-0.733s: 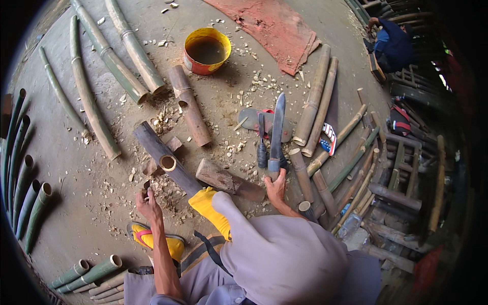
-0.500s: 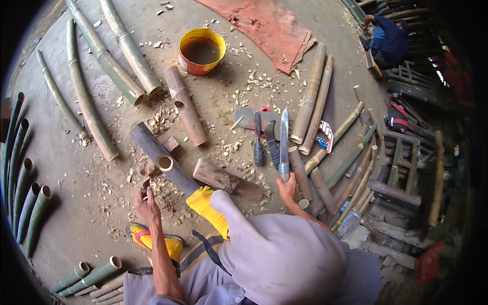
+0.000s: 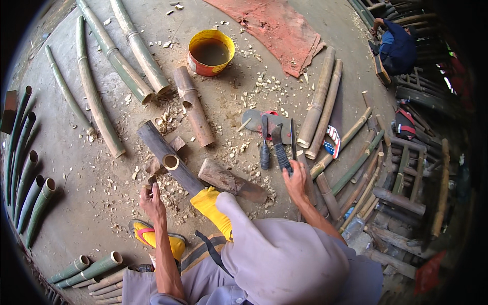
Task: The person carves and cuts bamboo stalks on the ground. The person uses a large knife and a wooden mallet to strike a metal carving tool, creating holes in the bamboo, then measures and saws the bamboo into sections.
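My left hand is closed in a pinch on a small dark piece, too small to name. Close to it, a dark bamboo length with a round hole in its side slants across a wooden block. My yellow-socked foot is at its near end. Over on the right, my right hand is closed at the lower end of a long knife, whose handle is hidden. Its fingertips come against the black-wrapped handle of a curved blade. A chisel-like tool lies left of that.
A yellow-and-red bucket of murky water stands beyond a holed bamboo piece. A log lies by my foot. Long bamboo poles lie at left, more at right. Another person crouches far right. Wood chips litter the floor.
The long knife has turned from broad side to edge-on beside the other tools. My right hand has shifted slightly right and up. My left hand still pinches the small dark piece.
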Tool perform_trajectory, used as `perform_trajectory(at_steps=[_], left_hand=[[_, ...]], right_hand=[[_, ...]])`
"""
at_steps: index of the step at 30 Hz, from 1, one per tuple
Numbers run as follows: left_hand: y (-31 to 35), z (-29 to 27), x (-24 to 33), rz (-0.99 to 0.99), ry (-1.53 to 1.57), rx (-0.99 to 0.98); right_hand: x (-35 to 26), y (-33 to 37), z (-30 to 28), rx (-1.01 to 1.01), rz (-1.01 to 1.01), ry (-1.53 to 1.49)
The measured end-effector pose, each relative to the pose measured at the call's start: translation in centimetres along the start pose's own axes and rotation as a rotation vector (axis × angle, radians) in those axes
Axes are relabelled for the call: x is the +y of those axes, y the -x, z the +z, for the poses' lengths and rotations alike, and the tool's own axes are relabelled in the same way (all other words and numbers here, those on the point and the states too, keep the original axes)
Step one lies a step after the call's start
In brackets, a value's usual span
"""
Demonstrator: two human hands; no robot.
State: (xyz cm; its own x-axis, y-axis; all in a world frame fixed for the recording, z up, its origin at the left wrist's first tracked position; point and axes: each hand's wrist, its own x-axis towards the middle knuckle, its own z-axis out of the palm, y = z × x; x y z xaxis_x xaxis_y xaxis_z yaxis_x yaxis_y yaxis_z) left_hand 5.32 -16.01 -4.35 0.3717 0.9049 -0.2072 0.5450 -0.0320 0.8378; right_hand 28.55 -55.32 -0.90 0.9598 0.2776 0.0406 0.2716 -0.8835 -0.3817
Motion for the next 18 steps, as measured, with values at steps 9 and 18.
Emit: perform_trajectory(at_steps=[9,18], left_hand=[[1.2,1.7,4.8,-0.019,0.25,-0.177],[2.2,3.0,5.9,-0.048,0.269,-0.335]], right_hand=[[-9.5,-12.1,8.6,-0.154,-0.495,0.053],[-8.6,-14.7,10.2,-0.201,-0.667,0.213]])
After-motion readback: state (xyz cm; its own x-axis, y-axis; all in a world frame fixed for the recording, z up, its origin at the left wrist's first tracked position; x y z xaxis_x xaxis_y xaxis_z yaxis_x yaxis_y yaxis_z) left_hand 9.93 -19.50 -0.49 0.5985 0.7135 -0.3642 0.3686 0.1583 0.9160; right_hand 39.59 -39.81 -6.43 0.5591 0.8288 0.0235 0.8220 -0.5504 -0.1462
